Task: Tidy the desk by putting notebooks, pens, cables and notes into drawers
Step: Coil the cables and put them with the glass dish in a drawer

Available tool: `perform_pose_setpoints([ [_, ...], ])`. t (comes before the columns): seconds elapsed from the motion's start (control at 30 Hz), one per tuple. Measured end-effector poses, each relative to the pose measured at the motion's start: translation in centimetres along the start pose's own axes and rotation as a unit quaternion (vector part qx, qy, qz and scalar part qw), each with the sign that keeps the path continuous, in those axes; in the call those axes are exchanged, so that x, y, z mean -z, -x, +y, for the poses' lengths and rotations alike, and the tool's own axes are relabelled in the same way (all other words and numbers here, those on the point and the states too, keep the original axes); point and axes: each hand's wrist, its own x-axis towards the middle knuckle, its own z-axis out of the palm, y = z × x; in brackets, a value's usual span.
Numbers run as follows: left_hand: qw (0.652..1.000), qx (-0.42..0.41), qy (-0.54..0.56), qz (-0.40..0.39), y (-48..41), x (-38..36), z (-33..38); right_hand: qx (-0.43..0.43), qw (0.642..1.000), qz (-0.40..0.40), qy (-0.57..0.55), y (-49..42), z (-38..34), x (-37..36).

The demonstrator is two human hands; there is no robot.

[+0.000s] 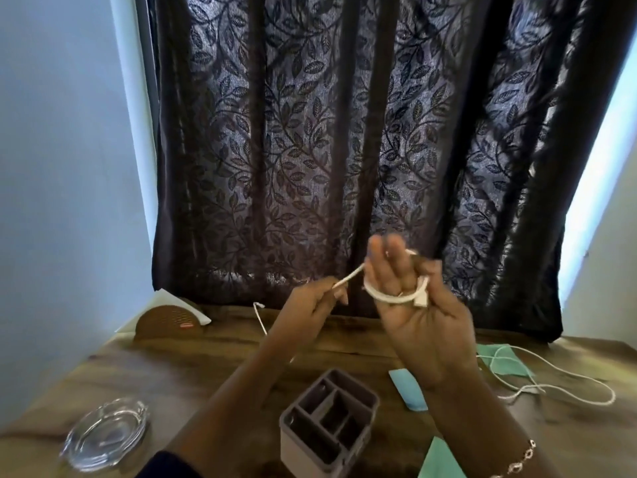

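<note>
Left hand [306, 308] pinches the free strand of the white cable [386, 298]; right hand [417, 319] grip pins the coil under its thumb. Feed taut, keeping loops equal and flat.

No legible text in view. Only candidate is a small red label [189, 326] on the front of the brown napkin holder [162, 319], back left on the worktop [213, 360]. It's too small and blurred to read any letters or a brand.
</note>
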Motion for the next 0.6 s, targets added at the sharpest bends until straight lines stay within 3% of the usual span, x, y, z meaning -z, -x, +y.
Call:
perform_pose_setpoints([
  [0.17, 0.999, 0.030, 0.006, -0.045, 2.8, -1.5, 1.5, 0.095, 0.994, 0.011, -0.050, -0.5, -0.4, 0.5],
  [0.27, 0.995, -0.005, -0.062, -0.084, 3.5, -1.8, 2.7, 0.135, 0.973, 0.075, 0.172, 0.2, 0.5, 1.5],
  [0.3, 0.991, -0.010, -0.091, -0.098, 3.6, -1.9, 2.9, 0.136, 0.940, 0.091, 0.298, 0.5, 0.9, 2.0],
  [0.33, 0.987, -0.020, -0.115, -0.108, 3.6, -1.9, 3.1, 0.130, 0.884, 0.087, 0.440, 0.9, 1.4, 2.3],
  [0.4, 0.981, -0.050, -0.155, -0.105, 3.7, -1.9, 3.4, 0.101, 0.715, 0.038, 0.691, 1.6, 2.2, 3.3],
  [0.43, 0.978, -0.059, -0.175, -0.095, 3.6, -1.8, 3.5, 0.084, 0.638, 0.015, 0.765, 1.9, 2.5, 3.9],
  [0.47, 0.975, -0.064, -0.197, -0.087, 3.6, -1.6, 3.6, 0.063, 0.596, 0.005, 0.800, 2.1, 2.6, 4.1],
  [0.53, 0.970, -0.063, -0.221, -0.074, 3.5, -0.9, 3.5, 0.013, 0.594, -0.017, 0.804, 2.7, 2.2, 4.3],
  [0.6, 0.975, -0.056, -0.202, -0.075, 3.5, -0.2, 3.3, -0.079, 0.636, -0.056, 0.765, 3.5, 1.5, 4.0],
])
